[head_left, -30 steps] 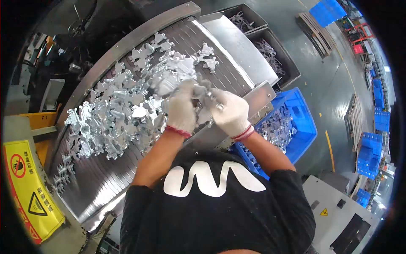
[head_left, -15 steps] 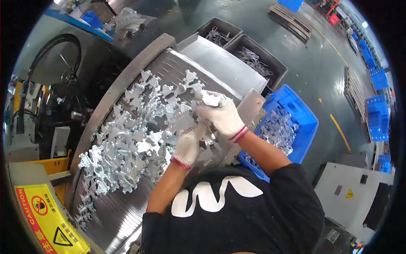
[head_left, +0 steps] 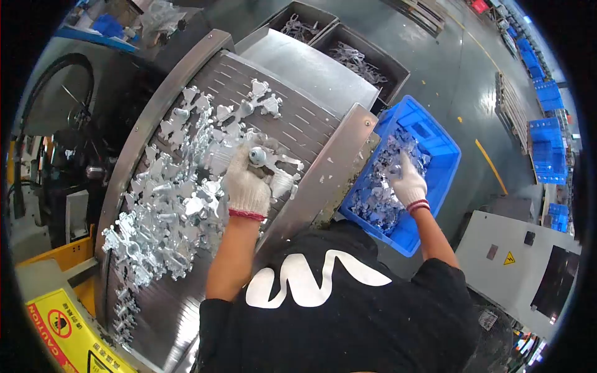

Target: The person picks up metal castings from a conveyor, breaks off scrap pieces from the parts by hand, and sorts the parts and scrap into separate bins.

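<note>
My left hand (head_left: 247, 186), in a white knit glove with a red cuff, is closed around a shiny metal casting (head_left: 264, 156) with a round knob and branching arms, over the slatted conveyor (head_left: 295, 121). A heap of similar silvery castings (head_left: 180, 199) lies beside and beyond this hand. My right hand (head_left: 409, 183), gloved the same way, is at the blue bin (head_left: 449, 168), just over the small metal pieces (head_left: 379, 196) inside it. Its fingers are stretched out and apart, and I see nothing gripped in them.
A metal side rail (head_left: 329, 165) separates the conveyor from the blue bin. Past the conveyor's far end are a sloped metal plate (head_left: 311, 68) and two dark bins holding metal scrap (head_left: 357, 61). At lower left is a yellow caution sign (head_left: 74, 336); a grey cabinet (head_left: 504, 255) stands right.
My right hand has moved from the castings near my left hand rightward to the blue bin. My left hand has shifted left and up, with a casting in it. The view has shifted slightly.
</note>
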`<state>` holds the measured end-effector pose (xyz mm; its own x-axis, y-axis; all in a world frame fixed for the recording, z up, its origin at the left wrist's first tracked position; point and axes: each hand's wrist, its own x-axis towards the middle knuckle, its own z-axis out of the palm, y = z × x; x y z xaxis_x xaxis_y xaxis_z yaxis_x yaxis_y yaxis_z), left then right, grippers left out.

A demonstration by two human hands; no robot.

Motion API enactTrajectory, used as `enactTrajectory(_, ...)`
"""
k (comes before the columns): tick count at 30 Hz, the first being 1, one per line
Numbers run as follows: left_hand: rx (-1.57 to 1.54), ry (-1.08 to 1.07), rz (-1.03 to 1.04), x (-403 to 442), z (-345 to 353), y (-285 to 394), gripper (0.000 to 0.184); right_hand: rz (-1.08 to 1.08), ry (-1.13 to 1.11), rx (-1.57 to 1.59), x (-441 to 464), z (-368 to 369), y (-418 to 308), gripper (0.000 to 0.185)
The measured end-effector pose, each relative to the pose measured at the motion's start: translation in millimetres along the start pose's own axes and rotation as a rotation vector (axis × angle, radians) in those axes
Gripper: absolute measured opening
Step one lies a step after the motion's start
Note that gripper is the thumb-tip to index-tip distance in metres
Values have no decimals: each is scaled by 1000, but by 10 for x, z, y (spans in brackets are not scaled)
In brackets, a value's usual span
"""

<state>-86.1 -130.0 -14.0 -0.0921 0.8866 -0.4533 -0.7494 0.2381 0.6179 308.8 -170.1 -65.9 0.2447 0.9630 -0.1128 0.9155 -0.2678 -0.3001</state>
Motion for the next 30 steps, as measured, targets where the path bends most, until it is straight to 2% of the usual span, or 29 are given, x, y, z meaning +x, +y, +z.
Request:
enactTrajectory(1,-21,-13,12,17,-4,-37,34,60,-105,-155,-20,62,98,58)
enactTrajectory(2,-56,25,-2,38,-13,-65,34,-12,-51,-217,-45,175,171,54)
enactTrajectory(3,-68,2,9,51,13,-124,34,-40,-1,-56,-38,275,243,50)
enactTrajectory(4,-82,-19,21,51,54,-185,34,-73,46,104,-51,250,45,47)
enactTrajectory(5,-224,-126,-42,43,51,-222,39,-76,87,359,-123,151,-326,38)
enactTrajectory(6,-221,-129,-40,-3,110,-227,39,-135,30,733,-205,9,-729,32)
enactTrajectory(8,-285,-180,-99,-102,313,-227,43,-226,-278,907,-368,-222,-1373,31)
enactTrajectory(10,-102,-122,-20,-106,481,-365,52,-1,-660,1308,-543,-34,-1868,34)
enactTrajectory(11,34,-113,24,-80,512,-403,55,126,-695,1458,-588,0,-2038,35)
enactTrajectory(12,300,-139,118,-51,498,-369,65,219,-694,1555,-582,80,-2127,34)
enactTrajectory(13,441,-158,164,-17,410,-367,64,321,-696,1649,-586,152,-2167,32)
enactTrajectory(14,581,-176,212,14,326,-350,63,318,-614,1577,-581,40,-2218,28)
enactTrajectory(15,350,-73,-318,-356,746,111,56,287,-574,1618,-518,116,-2162,27)
enactTrajectory(17,549,-613,101,-524,448,103,54,206,-539,1666,-340,-21,-2047,25)
enactTrajectory(18,891,-446,124,-635,184,115,54,176,-480,1589,-221,-73,-1979,25)
enactTrajectory(19,1170,-404,216,-784,195,221,58,153,-491,1461,-118,-189,-1912,26)
enactTrajectory(20,1449,-344,293,-978,281,379,64,-7,-485,1258,-2,-213,-1790,27)
enactTrajectory(21,1707,-226,790,-1032,455,472,67,-137,-531,1116,15,-342,-1776,27)
enactTrajectory(23,1901,-254,1134,-822,823,823,47,-482,-627,849,35,-545,-1813,29)
enactTrajectory(25,1773,-584,817,-533,508,833,49,-673,-649,716,-1,-724,-1967,27)
enactTrajectory(26,1850,-627,367,-451,421,832,38,-705,-604,812,-5,-687,-1988,27)
enactTrajectory(28,1755,-644,213,-343,280,721,27,-473,-695,984,-5,-589,-2076,21)
enactTrajectory(29,1951,-541,340,-371,390,693,17,-242,-701,1128,-4,-467,-2086,20)
enactTrajectory(30,2015,-460,444,-340,342,585,14,-204,-656,1092,70,-361,-2094,25)
